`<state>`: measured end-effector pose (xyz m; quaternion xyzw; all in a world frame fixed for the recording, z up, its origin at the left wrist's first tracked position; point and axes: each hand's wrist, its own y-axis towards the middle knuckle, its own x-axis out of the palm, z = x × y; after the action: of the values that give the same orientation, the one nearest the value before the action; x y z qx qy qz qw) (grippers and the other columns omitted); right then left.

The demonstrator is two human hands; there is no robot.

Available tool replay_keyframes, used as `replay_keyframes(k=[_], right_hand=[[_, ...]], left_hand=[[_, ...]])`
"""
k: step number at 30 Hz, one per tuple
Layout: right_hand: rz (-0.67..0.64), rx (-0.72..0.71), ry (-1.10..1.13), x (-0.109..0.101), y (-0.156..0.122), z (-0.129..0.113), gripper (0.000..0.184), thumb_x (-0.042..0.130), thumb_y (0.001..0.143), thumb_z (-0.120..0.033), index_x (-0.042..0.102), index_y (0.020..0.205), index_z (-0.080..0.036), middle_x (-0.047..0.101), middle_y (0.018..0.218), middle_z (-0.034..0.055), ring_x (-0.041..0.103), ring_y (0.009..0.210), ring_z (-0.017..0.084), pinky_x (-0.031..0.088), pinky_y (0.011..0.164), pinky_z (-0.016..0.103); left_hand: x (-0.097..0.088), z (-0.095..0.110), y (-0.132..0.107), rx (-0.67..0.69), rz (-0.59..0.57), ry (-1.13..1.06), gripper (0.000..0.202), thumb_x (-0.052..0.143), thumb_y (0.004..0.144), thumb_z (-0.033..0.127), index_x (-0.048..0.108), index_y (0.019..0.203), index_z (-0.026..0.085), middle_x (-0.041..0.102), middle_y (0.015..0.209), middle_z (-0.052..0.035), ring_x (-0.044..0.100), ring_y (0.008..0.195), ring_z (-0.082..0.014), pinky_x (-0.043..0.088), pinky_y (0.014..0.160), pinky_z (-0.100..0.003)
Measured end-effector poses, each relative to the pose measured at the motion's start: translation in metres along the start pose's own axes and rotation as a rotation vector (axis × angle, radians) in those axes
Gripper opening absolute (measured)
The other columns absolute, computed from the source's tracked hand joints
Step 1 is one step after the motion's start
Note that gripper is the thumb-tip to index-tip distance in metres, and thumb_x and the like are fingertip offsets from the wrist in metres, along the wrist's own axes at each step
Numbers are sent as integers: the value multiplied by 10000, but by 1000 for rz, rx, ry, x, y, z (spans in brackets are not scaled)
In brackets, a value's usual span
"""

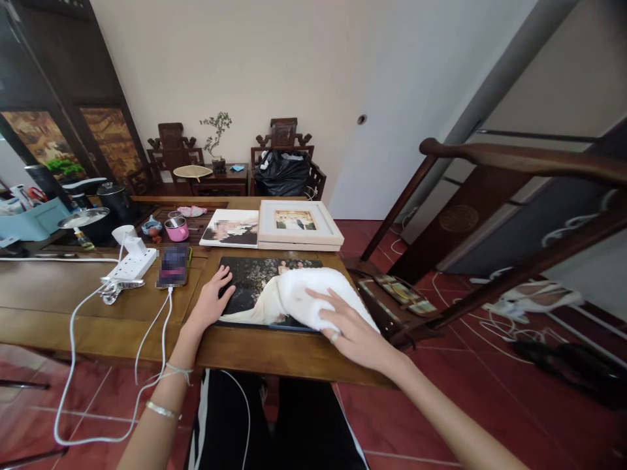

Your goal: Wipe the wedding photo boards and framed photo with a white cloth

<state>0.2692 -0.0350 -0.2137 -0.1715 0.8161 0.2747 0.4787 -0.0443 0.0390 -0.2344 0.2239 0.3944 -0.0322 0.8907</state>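
A dark photo panel (247, 281) showing figures in pale clothing lies flat near the table's front edge. My left hand (211, 299) rests on its left edge with the fingers spread. Over the panel's right half is a fluffy white cloth (296, 297), which hides that part of the picture and hangs past the right edge. My right hand (351, 329) presses on the cloth and grips it, with some cloth bunched up by the fingers. A ring shows on one finger.
Behind the panel stand a framed photo (301, 225) and a photo book (230, 228). To the left are a charging phone (174, 267), a power strip (137, 264), a pink mug (176, 228) and a blue bin (36, 222). A wooden chair (460, 215) stands close on the right.
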Motion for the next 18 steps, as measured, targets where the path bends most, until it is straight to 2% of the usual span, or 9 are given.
replay_keyframes(k=[3,6,10,15,18], right_hand=[[-51,-36,-4,-3,-15,-13,162,457,725,-112,582,743,-213,360,1422,61,277,1327,231,169,1109,498],[-74,-55,-12,-3,-10,-12,142,461,739,-132,583,741,-205,370,1416,71,303,1314,230,178,1109,488],[-50,10,-30,-2,24,9,205,434,772,-155,610,861,-211,414,1389,60,344,1292,232,217,1092,483],[-19,178,-69,0,78,42,296,406,814,-198,598,1040,-204,537,1275,75,407,1249,255,268,1058,479],[8,201,-77,3,88,49,305,385,833,-206,591,1057,-196,551,1255,81,393,1259,259,248,1063,487]], left_hand=[[-1,1,-2,13,-4,1,422,472,845,372,571,1184,140,447,1365,-119,332,1316,-238,271,1084,-442],[-2,-1,-4,28,-45,-10,466,477,839,377,530,1227,125,403,1395,-128,285,1338,-235,247,1093,-442],[-2,-3,-6,38,-69,-4,478,458,848,361,498,1254,112,374,1414,-140,254,1352,-229,227,1102,-437],[-2,-4,-7,71,-25,8,434,458,858,341,506,1240,143,382,1415,-119,298,1336,-218,246,1098,-430],[-3,-2,-7,49,-26,9,435,455,860,333,499,1245,135,425,1385,-129,364,1301,-211,275,1089,-413]])
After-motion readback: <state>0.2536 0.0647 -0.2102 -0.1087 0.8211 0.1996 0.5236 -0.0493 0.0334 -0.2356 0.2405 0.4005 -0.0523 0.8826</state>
